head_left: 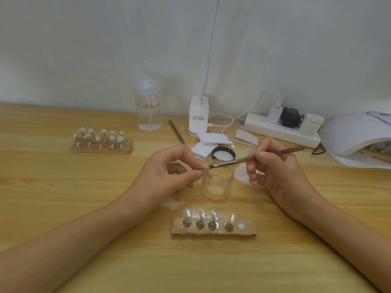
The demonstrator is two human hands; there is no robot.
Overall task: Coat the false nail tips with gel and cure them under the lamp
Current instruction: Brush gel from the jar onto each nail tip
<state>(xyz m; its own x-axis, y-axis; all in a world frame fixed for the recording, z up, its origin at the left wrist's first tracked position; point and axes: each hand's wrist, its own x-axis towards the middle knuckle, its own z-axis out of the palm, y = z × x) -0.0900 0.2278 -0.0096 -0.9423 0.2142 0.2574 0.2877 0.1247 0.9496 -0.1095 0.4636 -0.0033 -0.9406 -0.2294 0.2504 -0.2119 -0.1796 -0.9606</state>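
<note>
My left hand (169, 170) pinches a small nail tip on its stand (204, 167) between thumb and forefinger, just over the open clear gel jar (218, 180). My right hand (275, 166) grips a brown brush (260, 156), and its bristles touch the nail tip. In front of me a wooden holder (213, 229) carries several nail tips on metal stands, with one magnet spot bare at its right end. The white curing lamp (355, 138) sits at the far right with another holder partly inside it.
A second wooden holder (101, 144) with several white tips stands at the left. Behind the jar lie its black lid (223, 153), white pads (209, 142), a spare brush (176, 132), a pump bottle (148, 108), a desk lamp base (198, 117) and a power strip (281, 127).
</note>
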